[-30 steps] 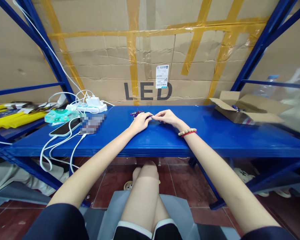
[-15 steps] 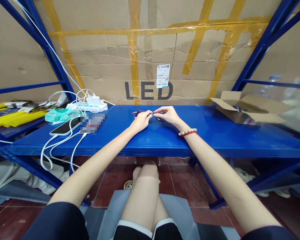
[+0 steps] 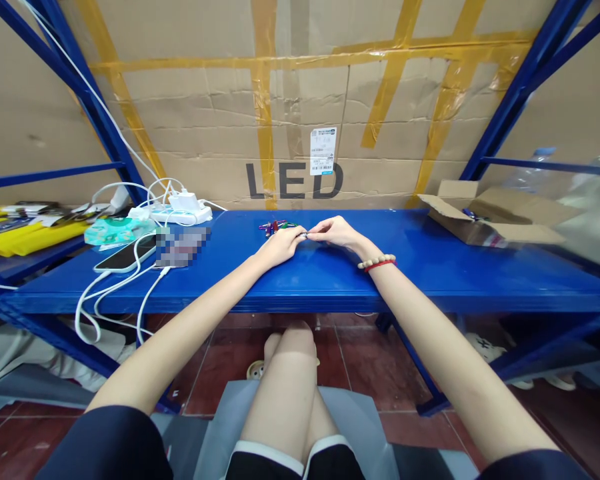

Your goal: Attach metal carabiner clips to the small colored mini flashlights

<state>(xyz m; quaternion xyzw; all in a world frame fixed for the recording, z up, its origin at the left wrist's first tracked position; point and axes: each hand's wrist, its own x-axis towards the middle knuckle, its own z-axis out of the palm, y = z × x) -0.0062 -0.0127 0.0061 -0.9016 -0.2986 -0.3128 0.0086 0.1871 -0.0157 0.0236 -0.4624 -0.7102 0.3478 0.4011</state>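
Note:
My left hand [image 3: 281, 247] rests on the blue table [image 3: 380, 280], its fingers closed at the tips around a small dark, shiny piece [image 3: 305, 235]. From the other side, the thumb and fingers of my right hand [image 3: 336, 233] pinch the same piece, so the fingertips of both hands nearly meet. The piece is too small to name and mostly covered by fingers. Just behind my left hand lies a little heap of small shiny purple, red and green items [image 3: 275, 227], partly hidden by that hand.
To the left are a phone [image 3: 126, 255], white cables, a power strip [image 3: 187, 213] and a teal packet [image 3: 117, 231]. An open cardboard box [image 3: 473, 230] with small items inside stands at the right. Blue shelf posts flank the table; a large taped carton [image 3: 205, 133] backs it.
The dark purple item that hung below my right fingers is no longer visible. A green item now shows in the heap behind my left hand. The view has shifted slightly.

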